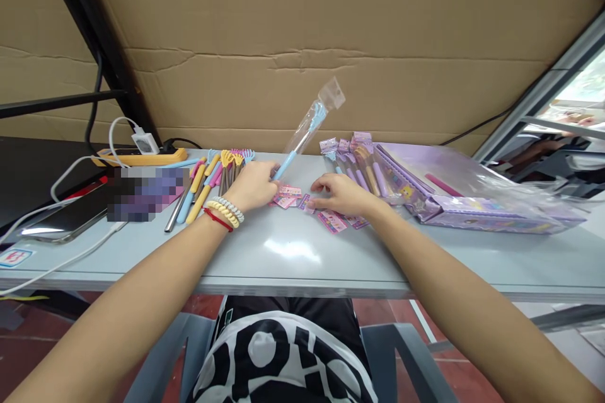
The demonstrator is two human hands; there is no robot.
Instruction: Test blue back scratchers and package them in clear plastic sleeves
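Observation:
In my left hand [254,186] is a light blue back scratcher [286,165], held near the handle end. A clear plastic sleeve [333,94] covers it, and its claw end tilts up and away to the right. My right hand [344,194] is closed, with its fingertips on a small pink-and-purple card [306,204] at the tabletop. More printed cards [332,221] lie scattered under and around that hand. Left of my left hand lies a bunch of unwrapped back scratchers [195,187] in several colours. Sleeved back scratchers [362,167] with header cards lie beyond my right hand.
A purple open box [477,211] with clear plastic bags stands at the right. On the left are a phone [69,217], white cables and a yellow power strip [127,156]. A cardboard wall [312,25] closes off the back; the table's front edge [302,285] is near my lap.

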